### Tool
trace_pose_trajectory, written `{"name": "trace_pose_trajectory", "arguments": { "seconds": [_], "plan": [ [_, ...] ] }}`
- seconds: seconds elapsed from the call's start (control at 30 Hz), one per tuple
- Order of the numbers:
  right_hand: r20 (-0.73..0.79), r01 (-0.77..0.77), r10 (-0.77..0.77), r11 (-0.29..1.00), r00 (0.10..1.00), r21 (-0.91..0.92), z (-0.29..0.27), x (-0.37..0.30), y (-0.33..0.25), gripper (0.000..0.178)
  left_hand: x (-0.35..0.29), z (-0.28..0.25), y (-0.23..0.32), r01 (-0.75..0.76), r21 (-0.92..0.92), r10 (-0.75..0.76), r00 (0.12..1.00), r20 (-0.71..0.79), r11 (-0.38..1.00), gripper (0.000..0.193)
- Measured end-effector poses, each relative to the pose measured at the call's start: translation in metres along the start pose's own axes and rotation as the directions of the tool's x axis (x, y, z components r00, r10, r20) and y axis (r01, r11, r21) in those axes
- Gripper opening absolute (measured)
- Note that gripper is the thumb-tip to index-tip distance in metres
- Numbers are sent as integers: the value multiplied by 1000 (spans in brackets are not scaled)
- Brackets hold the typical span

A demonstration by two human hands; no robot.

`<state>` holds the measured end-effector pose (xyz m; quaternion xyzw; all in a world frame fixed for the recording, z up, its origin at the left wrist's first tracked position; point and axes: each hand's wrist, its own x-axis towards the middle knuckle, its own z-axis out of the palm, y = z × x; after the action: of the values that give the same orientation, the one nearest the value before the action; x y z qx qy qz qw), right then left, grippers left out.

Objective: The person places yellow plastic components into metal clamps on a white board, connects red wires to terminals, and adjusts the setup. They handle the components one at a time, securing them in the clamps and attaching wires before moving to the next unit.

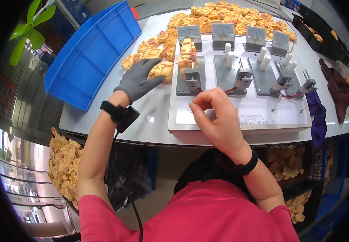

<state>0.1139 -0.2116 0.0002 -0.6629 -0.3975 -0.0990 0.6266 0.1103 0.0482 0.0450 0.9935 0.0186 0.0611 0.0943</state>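
My left hand (pixel 139 80), in a grey glove, has its fingers spread around a yellow-orange plastic part (pixel 162 69) on the table; I see no firm grip. Bare and curled, my right hand (pixel 223 123) hovers over the front of a white test board (pixel 186 117), thumb and forefinger close together with nothing visible between them. The board carries several grey plates with white pegs (pixel 229 59), wired clamp blocks (pixel 243 78) and panel meters (pixel 223 33) along the back. Another yellow-orange part (pixel 188 52) sits at the leftmost station, with a red wire beside it.
A blue plastic bin (pixel 96 52) leans at the left. Yellow-orange parts (pixel 223 14) are heaped behind the board. At right are a black tray (pixel 323 36), a dark red cloth (pixel 337 88) and a purple cloth (pixel 316 117). More parts (pixel 63 165) lie below the table edge.
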Motion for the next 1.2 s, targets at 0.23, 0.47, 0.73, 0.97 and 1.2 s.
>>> {"name": "trace_pose_trajectory", "arguments": {
  "seconds": [0.23, 0.47, 0.73, 0.97, 1.2],
  "plan": [
    [126, 214, -186, 936, 975, -278, 16, 7, 0, 14, 36, 35, -18, -137, 213, 119, 988, 96, 967, 63],
    [147, 235, -194, 906, 970, -353, 21, 14, 14, 9, 8, 41, -12, -129, 133, 131, 991, -8, 983, 51],
    [115, 173, -145, 939, 983, -296, 17, 7, 12, 7, -29, 25, -23, -29, -442, -26, 993, -118, 897, 52],
    [63, 60, -51, 987, 997, -147, 13, 7, 6, 24, -78, -15, 17, 33, -995, -217, 975, 54, -99, 49],
    [128, -170, 135, 932, 982, 320, 3, 1, -10, 44, -86, 3, 60, 48, -946, -52, 996, 69, -322, 41]
  ]
}}
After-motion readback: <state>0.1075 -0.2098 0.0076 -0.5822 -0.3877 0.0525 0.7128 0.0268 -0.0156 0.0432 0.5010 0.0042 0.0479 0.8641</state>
